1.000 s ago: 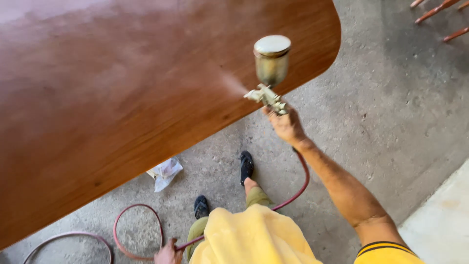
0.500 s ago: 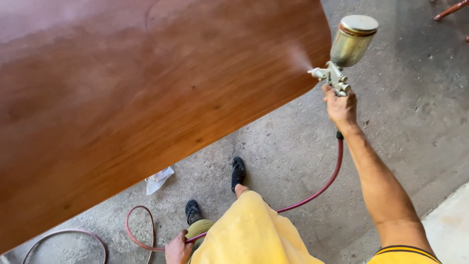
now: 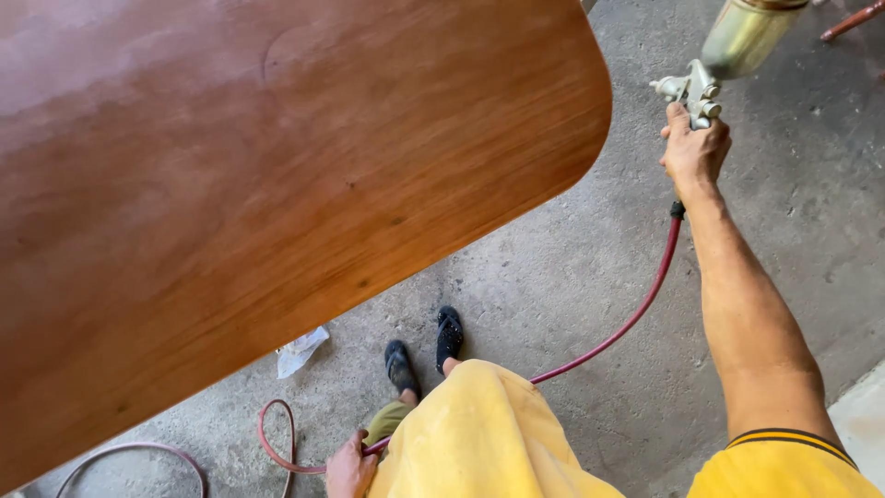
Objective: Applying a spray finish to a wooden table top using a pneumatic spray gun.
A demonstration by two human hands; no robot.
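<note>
Head view, single frame, camera looking steeply down.

Right hand (image 3: 695,148): upper right of frame, arm extended up from the lower right corner. Fingers closed around the handle of a spray gun (image 3: 702,81). Gun body is pale metal; its brass-coloured cup (image 3: 743,35) sits on top and is cut off by the upper frame edge. The nozzle end points toward frame left. Gun is off the panel, just right of its rounded corner, over bare floor.

Red hose (image 3: 636,314): leaves the base of the gun handle below the right wrist, curves down and left across the middle of the frame, passes behind the yellow cloth, and loops on the floor at lower left.

Left hand (image 3: 351,466): bottom edge, left of centre. Closed around the red hose beside the yellow cloth.

Wood panel (image 3: 277,184): large, reddish-brown, glossy, fills the upper left and centre of the frame; one rounded corner at upper right centre.

Concrete floor (image 3: 572,258): grey, mottled. Crumpled white scrap (image 3: 300,350) lies just under the panel edge. Two dark shoes (image 3: 426,350) at lower centre. Grey hose (image 3: 129,454) curves at lower left.
</note>
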